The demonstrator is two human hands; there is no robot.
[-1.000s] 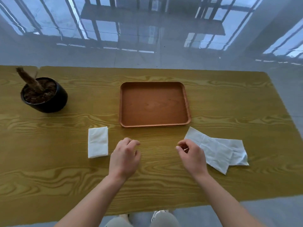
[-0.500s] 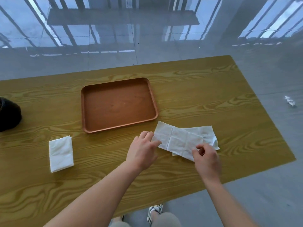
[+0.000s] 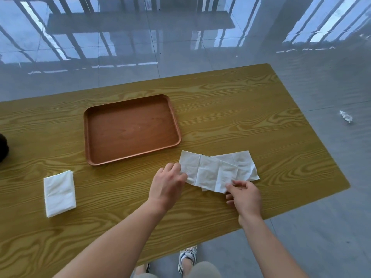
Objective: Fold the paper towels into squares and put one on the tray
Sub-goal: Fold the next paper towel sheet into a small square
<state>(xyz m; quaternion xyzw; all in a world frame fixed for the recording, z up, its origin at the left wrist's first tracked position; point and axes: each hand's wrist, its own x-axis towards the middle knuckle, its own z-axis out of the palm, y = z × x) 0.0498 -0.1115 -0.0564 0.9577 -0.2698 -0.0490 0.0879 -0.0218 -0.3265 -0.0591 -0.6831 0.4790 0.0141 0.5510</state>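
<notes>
Two white unfolded paper towels [image 3: 216, 169] lie overlapped on the wooden table, right of the middle. My left hand [image 3: 167, 182] holds the top towel's left end. My right hand [image 3: 244, 194] pinches its near right corner. A brown tray [image 3: 88, 125] with nothing in it sits just behind and to the left of the towels. A folded white towel [image 3: 59, 193] rests flat on the table at the left, apart from both hands.
The edge of a black plant pot [image 3: 3, 147] shows at the far left. The table's right edge [image 3: 313, 127] is close to the towels. A crumpled scrap [image 3: 345, 116] lies on the grey floor to the right.
Both hands have moved right from the table's middle onto the unfolded towels and taken hold of the top one. The view has swung right, so the pot has nearly left the frame.
</notes>
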